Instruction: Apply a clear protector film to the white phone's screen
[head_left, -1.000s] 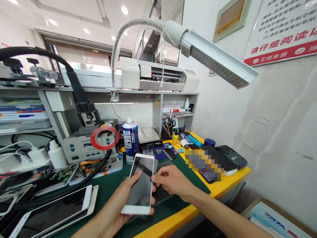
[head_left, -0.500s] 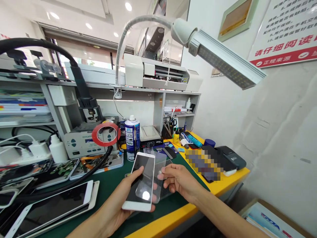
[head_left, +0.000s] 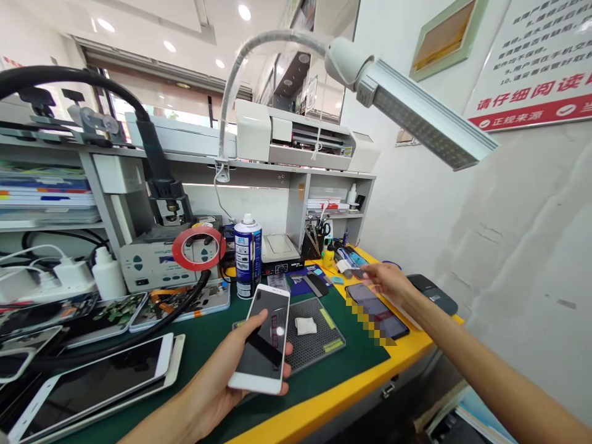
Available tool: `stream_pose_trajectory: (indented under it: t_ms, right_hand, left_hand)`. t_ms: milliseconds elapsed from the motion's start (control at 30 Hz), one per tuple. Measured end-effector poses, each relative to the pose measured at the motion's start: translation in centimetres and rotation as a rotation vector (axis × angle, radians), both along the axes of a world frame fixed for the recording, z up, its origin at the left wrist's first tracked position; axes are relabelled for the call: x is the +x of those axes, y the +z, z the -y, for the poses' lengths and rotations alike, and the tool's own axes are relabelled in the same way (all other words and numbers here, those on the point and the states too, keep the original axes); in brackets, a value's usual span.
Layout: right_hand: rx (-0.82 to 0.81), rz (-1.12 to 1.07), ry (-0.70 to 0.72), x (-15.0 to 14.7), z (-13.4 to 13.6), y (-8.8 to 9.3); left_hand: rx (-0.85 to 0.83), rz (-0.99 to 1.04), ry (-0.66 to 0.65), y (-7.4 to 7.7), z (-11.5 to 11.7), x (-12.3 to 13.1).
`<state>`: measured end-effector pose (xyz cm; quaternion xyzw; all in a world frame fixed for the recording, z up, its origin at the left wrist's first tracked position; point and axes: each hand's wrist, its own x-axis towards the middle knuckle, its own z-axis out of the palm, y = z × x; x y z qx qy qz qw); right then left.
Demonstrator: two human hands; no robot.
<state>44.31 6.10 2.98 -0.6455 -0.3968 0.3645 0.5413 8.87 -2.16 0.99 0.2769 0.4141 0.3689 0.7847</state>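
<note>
Left hand (head_left: 231, 357) is gripping the white phone (head_left: 266, 348) near six o'clock, thumb (head_left: 253, 322) resting across its front; holding by the edges alone would likely be sparing smudges. Right hand (head_left: 387, 280) is hovering at two o'clock from it, near the black phone (head_left: 386, 313), fingers half-curled; can't tell if holding anything.

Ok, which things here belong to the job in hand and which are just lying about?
Likely in use:
white phone, in the left hand
perforated pad, partly hidden by the phone
white cloth-like piece, on the pad

Apparently lying about:
blue-and-white can
red tape ring
white-framed phone, lower left
</note>
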Motion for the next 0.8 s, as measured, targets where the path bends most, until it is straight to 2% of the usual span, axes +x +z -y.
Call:
stream_pose_trajectory:
  t_ms: [167, 367, 533, 800]
  right_hand:
    - [-0.199, 0.183, -0.002, 2.0, -6.5, 1.9]
    - [-0.247, 0.36, -0.013, 1.8, -12.1, 1.4]
    - [-0.259, 0.51, -0.033, 2.0, -14.2, 0.6]
    - [-0.215, 0.778, -0.084, 1.7, -15.4, 0.0]
  left_hand:
    - [-0.03, 0.018, -0.002, -0.1, -0.1, 0.0]
    - [-0.051, 0.007, 0.0, -0.4, -0.5, -0.1]
    - [-0.056, -0.008, -0.001, -0.5, -0.4, -0.1]
    - [-0.099, -0.009, 0.001, 0.1, -0.1, 0.1]
